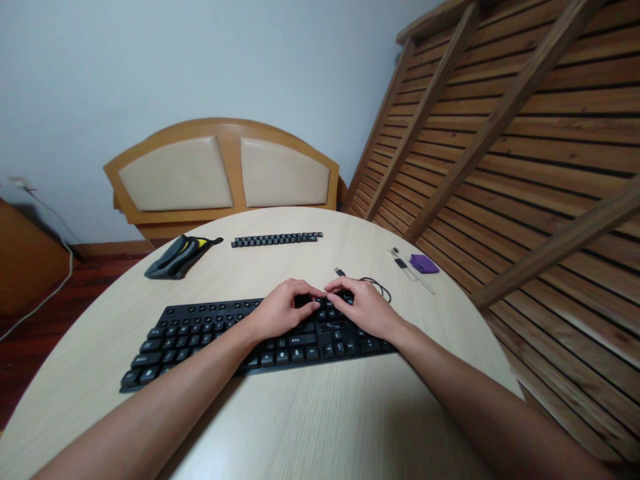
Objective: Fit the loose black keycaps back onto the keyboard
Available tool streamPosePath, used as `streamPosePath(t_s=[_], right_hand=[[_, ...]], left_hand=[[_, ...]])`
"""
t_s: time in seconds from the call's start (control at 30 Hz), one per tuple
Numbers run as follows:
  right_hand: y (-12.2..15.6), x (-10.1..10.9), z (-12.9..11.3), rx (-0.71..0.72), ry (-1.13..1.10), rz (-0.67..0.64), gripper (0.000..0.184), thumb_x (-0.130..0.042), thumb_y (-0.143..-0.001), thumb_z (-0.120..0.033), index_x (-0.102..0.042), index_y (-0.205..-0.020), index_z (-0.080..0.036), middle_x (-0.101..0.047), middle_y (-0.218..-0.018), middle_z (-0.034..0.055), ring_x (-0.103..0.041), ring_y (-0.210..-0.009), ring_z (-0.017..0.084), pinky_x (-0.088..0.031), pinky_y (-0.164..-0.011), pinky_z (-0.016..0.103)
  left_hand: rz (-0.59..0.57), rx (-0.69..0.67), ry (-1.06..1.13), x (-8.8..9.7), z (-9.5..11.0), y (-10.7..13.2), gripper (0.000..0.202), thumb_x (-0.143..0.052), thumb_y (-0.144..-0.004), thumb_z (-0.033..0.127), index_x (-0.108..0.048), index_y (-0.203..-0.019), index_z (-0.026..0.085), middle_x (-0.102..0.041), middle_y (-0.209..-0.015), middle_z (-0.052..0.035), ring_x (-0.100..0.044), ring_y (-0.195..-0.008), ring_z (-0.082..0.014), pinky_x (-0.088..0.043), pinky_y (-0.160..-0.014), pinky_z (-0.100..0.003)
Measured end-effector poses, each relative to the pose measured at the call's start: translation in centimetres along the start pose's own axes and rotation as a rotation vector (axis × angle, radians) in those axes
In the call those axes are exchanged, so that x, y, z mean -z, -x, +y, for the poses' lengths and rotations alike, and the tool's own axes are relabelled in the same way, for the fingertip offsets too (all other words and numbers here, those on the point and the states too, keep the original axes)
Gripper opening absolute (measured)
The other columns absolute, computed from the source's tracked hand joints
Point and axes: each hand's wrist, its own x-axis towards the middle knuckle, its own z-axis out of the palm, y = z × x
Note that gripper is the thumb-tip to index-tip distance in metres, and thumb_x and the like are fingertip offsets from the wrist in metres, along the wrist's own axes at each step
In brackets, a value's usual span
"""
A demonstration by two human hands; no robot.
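A black keyboard [200, 337] lies across the middle of a round light-wood table [310, 413]. Both hands rest on its right half, fingertips meeting near the top rows. My left hand [281, 310] has its fingers curled down and pinched on a key I cannot make out. My right hand [361, 308] is bent the same way, fingertips pressed together right beside the left ones. A row of loose black keycaps [277, 239] is lined up farther back on the table.
A black and yellow pouch [179, 257] lies back left. The keyboard's cable and USB plug [340, 272] trail behind it. A small tool [407, 268] and a purple cloth [424, 264] sit back right. A headboard [225, 173] and slatted wooden frame [525, 147] lean against the wall.
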Motion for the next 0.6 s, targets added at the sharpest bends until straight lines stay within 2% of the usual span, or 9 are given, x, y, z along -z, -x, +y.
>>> streamPosePath(t_s=[0.27, 0.6], right_hand=[[-0.05, 0.09, -0.24, 0.016, 0.020, -0.010, 0.012, -0.060, -0.091, -0.021, -0.071, -0.097, -0.023, -0.075, -0.094, 0.0014, -0.069, -0.089, 0.018, -0.051, -0.084, 0.032], [-0.02, 0.14, -0.31, 0.038, 0.036, -0.023, 0.009, -0.065, -0.087, -0.021, -0.072, -0.093, -0.023, -0.075, -0.094, 0.0001, -0.069, -0.090, 0.018, -0.049, -0.084, 0.031]], left_hand=[[-0.004, 0.029, -0.068, -0.14, -0.11, 0.01, 0.018, -0.070, -0.087, 0.023, -0.076, -0.104, 0.022, -0.076, -0.099, -0.0040, -0.065, -0.097, -0.0231, -0.046, -0.093, -0.038], [-0.017, -0.031, -0.112, -0.27, -0.37, 0.00, 0.019, -0.067, -0.089, 0.022, -0.076, -0.105, 0.023, -0.077, -0.099, -0.0029, -0.065, -0.097, -0.0226, -0.045, -0.095, -0.039]])
